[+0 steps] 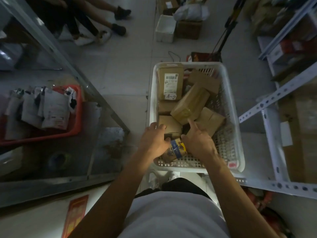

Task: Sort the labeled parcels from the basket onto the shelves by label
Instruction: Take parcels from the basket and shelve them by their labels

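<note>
The white basket point(236, 134) on the floor holds at least half a dozen brown parcels, among them one marked A-2 point(170, 81) at its far end, so I judge most of the sorting is left to do. Both hands reach into the near end: the left hand point(152, 141) curls round a small parcel with blue tape point(175, 150), while the right hand point(197, 141) touches it from the other side with its forefinger stretched toward a tilted box point(189, 103). A grey shelf frame point(56, 54) with a red crate point(75, 117) stands to the left and a white rack point(271, 100) to the right, leaving a narrow aisle, with other people's legs point(96, 19) further ahead.
</note>
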`<state>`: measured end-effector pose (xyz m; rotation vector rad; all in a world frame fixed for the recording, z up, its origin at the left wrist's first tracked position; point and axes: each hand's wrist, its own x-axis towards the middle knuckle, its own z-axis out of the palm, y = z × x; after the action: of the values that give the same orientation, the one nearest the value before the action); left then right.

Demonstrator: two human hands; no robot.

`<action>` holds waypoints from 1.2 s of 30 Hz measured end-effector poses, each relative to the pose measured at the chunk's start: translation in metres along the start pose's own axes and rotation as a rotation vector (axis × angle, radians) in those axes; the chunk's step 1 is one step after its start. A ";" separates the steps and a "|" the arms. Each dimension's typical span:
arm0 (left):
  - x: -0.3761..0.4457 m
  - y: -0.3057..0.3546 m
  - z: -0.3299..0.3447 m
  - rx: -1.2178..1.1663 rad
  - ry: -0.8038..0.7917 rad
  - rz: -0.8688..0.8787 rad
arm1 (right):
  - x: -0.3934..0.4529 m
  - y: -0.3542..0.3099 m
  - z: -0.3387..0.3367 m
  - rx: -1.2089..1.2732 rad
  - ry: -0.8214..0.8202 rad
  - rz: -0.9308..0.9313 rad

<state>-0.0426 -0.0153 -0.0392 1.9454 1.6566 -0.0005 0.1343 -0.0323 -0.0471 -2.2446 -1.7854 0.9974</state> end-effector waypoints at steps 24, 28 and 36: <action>0.291 -0.034 -0.067 0.092 -0.049 0.016 | 0.279 -0.039 -0.045 0.002 0.043 0.025; 0.344 -0.049 -0.057 0.008 -0.072 0.014 | 0.346 -0.035 -0.021 0.194 -0.050 0.161; 0.371 -0.061 -0.034 -0.584 -0.040 -0.004 | 0.382 -0.030 0.016 0.509 0.072 0.286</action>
<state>-0.0250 0.3385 -0.1699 1.4846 1.4273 0.3961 0.1369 0.3159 -0.2072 -2.1908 -1.0392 1.2305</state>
